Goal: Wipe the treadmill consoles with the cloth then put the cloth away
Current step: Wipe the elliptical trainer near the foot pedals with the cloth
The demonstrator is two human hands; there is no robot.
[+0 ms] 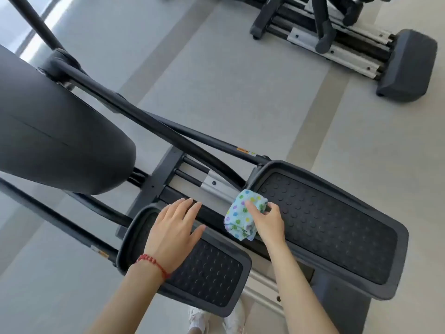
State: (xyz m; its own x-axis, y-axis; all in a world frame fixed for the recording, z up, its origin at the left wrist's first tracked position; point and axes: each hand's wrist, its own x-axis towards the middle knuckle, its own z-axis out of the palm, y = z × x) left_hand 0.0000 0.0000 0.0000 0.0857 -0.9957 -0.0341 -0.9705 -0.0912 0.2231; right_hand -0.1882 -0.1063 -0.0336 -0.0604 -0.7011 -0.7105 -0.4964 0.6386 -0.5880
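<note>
The right hand [267, 219] grips the cloth [244, 214], a pale blue wad with coloured dots, fingers curled round it just above the near end of the right pedal [337, 227]. The left hand [172, 229] is flat, fingers straight and spread, over the front of the left pedal [207, 273]; whether it touches the rim I cannot tell. A red bracelet [154, 262] circles the left wrist. Both pedals are dark with a studded tread. Between them run black rails [192, 179] with a silver bracket [216, 185]. A big dark housing [55, 138] fills the left side, and black bars [149, 121] slant from it down to the right pedal. A second machine [361, 44] stands well apart at top right on the grey floor [228, 80]. White shoes [199, 319] show at the bottom edge
</note>
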